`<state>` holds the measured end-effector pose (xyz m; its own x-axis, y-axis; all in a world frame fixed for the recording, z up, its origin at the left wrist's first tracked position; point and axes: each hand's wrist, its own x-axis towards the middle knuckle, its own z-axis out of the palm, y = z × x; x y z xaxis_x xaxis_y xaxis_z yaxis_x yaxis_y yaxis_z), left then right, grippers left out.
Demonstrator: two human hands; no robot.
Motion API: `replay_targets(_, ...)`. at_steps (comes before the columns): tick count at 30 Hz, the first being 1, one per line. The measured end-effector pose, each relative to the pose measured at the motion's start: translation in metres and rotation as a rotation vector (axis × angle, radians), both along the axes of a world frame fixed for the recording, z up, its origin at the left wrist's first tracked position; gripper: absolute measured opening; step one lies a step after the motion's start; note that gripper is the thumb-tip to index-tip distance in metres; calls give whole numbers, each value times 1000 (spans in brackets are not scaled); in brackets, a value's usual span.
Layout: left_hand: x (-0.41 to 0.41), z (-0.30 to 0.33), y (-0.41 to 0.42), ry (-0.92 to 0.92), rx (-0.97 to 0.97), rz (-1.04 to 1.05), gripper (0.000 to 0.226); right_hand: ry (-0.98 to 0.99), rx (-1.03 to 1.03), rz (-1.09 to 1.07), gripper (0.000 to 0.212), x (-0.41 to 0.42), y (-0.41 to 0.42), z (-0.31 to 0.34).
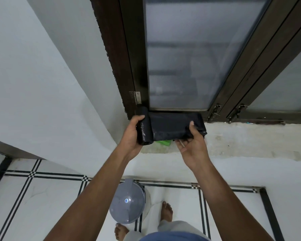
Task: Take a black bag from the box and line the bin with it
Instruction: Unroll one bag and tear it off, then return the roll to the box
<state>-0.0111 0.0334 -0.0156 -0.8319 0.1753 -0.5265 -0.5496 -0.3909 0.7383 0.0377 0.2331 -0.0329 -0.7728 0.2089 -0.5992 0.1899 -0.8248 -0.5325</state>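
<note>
Both grips are closed on the same thing: we see the left hand (133,134) wrapped around a roll of black bags (145,128), thumb on top and fingers hidden beneath, while the right hand (192,145) pinches the free end of the unrolled black bag (174,126) between thumb above and fingers below. Roll and unrolled length form one continuous dark sheet stretched between the two hands, the roll at the left and the loose, slightly crumpled end at the right.

We note that the sheet is held up in front of a rough concrete window sill (241,138), level with the lower edge of a dark wooden window frame (129,66) with frosted panes. A small patch of a green item (163,143) shows on the sill just below the sheet; whether it is the box we cannot tell.

Near the lower middle, on the white tiled floor (42,197) with black line borders, stands the bin (128,201), its grey domed lid shut, well apart from the bags and below the left forearm. Bare feet stand just beside it, one to its right and one at its near edge.
</note>
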Motion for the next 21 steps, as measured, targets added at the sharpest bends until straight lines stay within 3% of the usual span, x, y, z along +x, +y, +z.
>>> replay_targets(3,-2,2,3,2,50,30,31,6,-68,179,51,4,-13,4)
replay_targets(5,-3,1,5,19,54,18,34,-6,-9,247,44,3,-18,3)
replay_targets(7,-3,1,3,44,34,-20,35,-24,45,214,35,-1,-15,1)
replay_targets(11,-2,3,0,41,23,-54,41,-24,109,119,40,-7,-1,-3)
replay_targets(14,-1,5,0,16,52,-64,40,7,59,85,32,-7,1,-1)
replay_targets(16,-1,2,1,13,35,-61,46,14,19,112,34,-3,-5,3)
replay_targets(21,-6,0,-3,12,53,25,34,-16,92,197,44,-3,-10,-3)
